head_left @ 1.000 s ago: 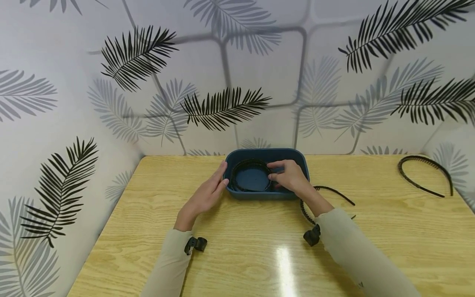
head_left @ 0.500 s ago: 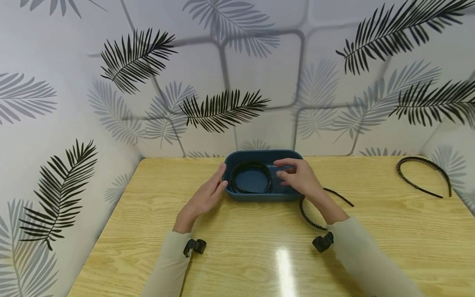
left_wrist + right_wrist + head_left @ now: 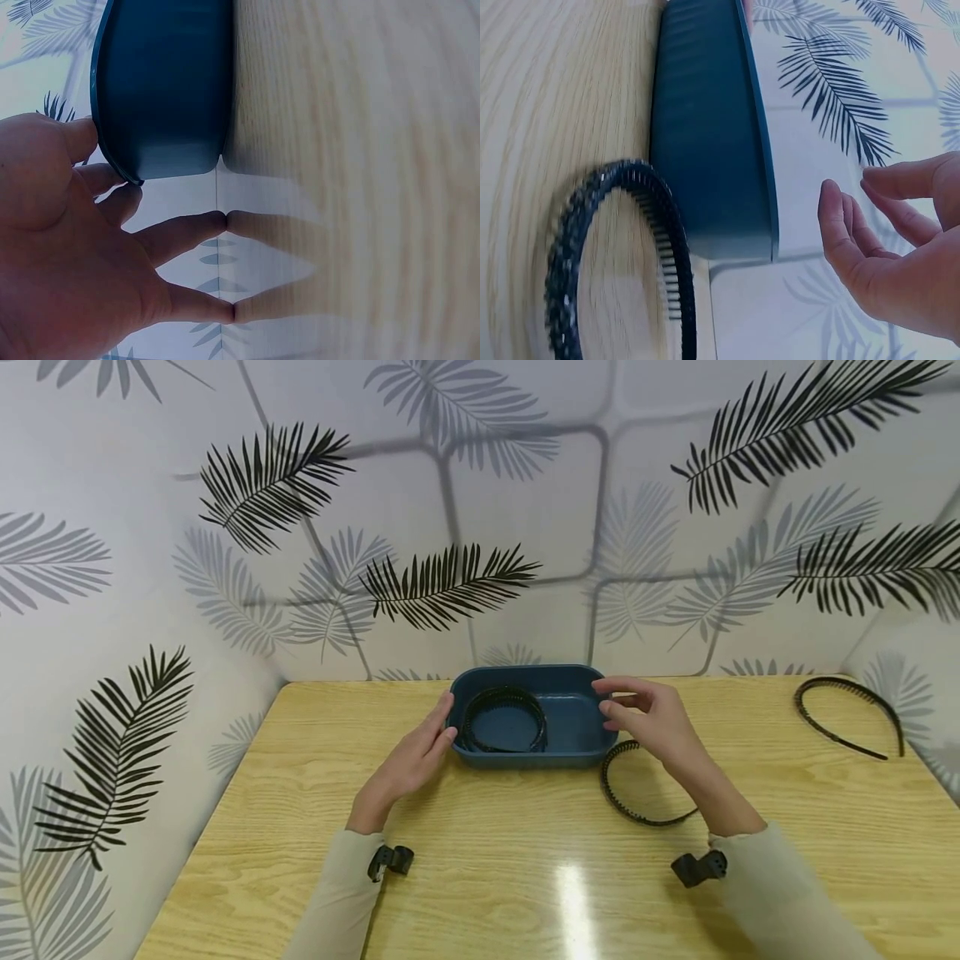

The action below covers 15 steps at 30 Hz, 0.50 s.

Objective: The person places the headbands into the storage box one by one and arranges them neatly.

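A dark blue rectangular bin (image 3: 532, 762) stands near the wall at the back of the table. Black headbands (image 3: 498, 695), loosely nested in a ring, lie in its left half; I cannot tell how many. My left hand (image 3: 408, 760) touches the bin's left end with fairly straight fingers; two fingertips reach the tabletop in the left wrist view. Above the bin's right end hovers my right hand (image 3: 652, 714), fingers loosely bent and holding nothing. Below that hand, a black toothed headband (image 3: 562, 277) lies on the table beside the bin, partly hidden by the forearm in the head view.
Another black headband (image 3: 888, 714) lies at the far right of the wooden table (image 3: 480, 877). A wall (image 3: 420, 510) with a feather pattern rises directly behind the bin and along the left side.
My right hand has left the headbands in the bin and moved right to the bin's right end. The left hand has stayed at the left end.
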### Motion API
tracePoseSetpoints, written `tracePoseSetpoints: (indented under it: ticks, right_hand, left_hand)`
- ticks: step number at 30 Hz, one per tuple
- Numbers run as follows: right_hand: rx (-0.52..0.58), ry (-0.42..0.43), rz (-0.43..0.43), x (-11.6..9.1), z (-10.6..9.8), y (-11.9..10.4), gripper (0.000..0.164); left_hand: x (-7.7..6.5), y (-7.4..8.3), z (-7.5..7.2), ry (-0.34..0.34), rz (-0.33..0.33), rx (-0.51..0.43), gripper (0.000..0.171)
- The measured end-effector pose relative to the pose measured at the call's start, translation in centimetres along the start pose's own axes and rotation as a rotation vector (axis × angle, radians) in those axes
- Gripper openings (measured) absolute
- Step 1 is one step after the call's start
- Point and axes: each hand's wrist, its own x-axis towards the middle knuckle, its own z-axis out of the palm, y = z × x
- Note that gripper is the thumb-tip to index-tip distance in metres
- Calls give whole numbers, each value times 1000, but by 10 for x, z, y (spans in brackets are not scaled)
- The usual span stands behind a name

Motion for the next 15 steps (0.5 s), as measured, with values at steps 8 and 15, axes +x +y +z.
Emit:
tracePoseSetpoints:
  ticks: [8,15]
  right_hand:
    - [6,64,-41,-15,-21,4,34]
    - [-63,173,-43,-27,-53,10,33]
  left_hand:
    - [0,-3,1,2,23,-15,61]
    - [0,-4,1,2,29,-16,61]
